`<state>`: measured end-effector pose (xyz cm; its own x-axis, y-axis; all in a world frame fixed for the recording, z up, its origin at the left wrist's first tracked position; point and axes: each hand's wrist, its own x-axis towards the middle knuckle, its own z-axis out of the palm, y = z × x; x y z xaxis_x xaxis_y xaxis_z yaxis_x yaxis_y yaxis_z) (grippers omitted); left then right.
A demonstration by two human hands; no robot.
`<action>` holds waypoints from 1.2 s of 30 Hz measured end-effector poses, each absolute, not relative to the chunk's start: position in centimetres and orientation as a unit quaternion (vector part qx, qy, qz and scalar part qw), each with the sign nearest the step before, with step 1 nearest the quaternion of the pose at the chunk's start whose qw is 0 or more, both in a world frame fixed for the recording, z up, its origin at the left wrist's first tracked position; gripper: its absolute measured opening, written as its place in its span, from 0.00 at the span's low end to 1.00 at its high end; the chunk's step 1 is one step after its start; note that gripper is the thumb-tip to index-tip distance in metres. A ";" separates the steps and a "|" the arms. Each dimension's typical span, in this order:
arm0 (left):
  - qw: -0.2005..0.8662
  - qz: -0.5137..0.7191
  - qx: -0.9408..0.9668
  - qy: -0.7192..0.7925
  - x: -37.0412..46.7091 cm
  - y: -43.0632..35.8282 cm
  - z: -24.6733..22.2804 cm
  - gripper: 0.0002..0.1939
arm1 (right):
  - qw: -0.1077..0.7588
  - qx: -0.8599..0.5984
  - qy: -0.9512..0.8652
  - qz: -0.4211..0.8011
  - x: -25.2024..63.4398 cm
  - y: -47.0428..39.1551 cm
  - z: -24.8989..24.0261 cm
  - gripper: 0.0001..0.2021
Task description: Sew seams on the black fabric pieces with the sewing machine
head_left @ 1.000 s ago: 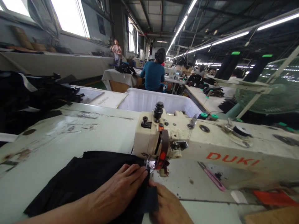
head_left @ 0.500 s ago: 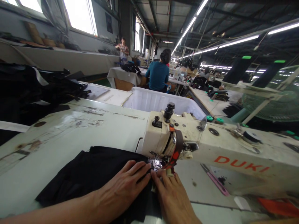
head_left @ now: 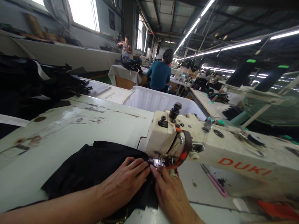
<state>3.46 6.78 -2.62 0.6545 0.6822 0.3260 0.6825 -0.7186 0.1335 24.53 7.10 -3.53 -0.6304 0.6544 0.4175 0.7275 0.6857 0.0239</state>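
A piece of black cloth (head_left: 86,168) lies on the pale table, its right edge at the presser foot (head_left: 158,162) of a sewing machine (head_left: 161,133). My left hand (head_left: 128,177) rests flat on top of the cloth, fingertips just left of the foot. Close by on the right, my right hand (head_left: 171,189) has its thumb and forefinger on the cloth's edge in front of the foot; its other fingers are bent and partly hidden. The needle cannot be made out behind the brown and red strap (head_left: 187,149) on the machine head.
Pink-handled thread snips (head_left: 215,182) lie under the machine arm, near a white flat piece (head_left: 240,205) and something orange (head_left: 277,210). Behind the table stands a white plastic bin (head_left: 161,98). Dark garments (head_left: 25,84) are heaped at left. A co-worker (head_left: 160,73) sits ahead.
The cloth has slid a little forward, away from me, past the presser foot. Both hands stay close to the foot. The view has shifted slightly.
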 end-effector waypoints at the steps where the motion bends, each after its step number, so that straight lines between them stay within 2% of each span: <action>1: 0.001 -0.177 -0.909 -0.378 3.5 6.7 -2.6 0.13 | 0.180 -0.392 -0.898 -0.088 24.5 7.1 -3.5 0.22; 8: 0.014 -0.155 -0.907 -0.391 3.9 6.5 -1.9 0.13 | 0.141 -0.412 -0.897 -0.074 23.9 7.2 -2.2 0.27; 12: 0.011 -0.146 -0.908 -0.393 4.1 6.0 -2.4 0.12 | 0.179 -0.374 -0.905 -0.093 24.1 7.1 -2.3 0.23; 18: 0.025 -0.158 -0.902 -0.400 4.1 5.2 -2.6 0.17 | 0.192 -0.389 -0.896 -0.094 24.2 6.8 -2.8 0.14; 25: 0.033 -0.169 -0.898 -0.405 4.0 4.9 -1.8 0.17 | 0.237 -0.353 -0.901 -0.079 24.1 6.9 -2.4 0.18; 36: 0.022 -0.198 -0.897 -0.396 3.7 5.9 -3.1 0.15 | 0.180 -0.388 -0.899 -0.091 23.9 6.9 -2.7 0.23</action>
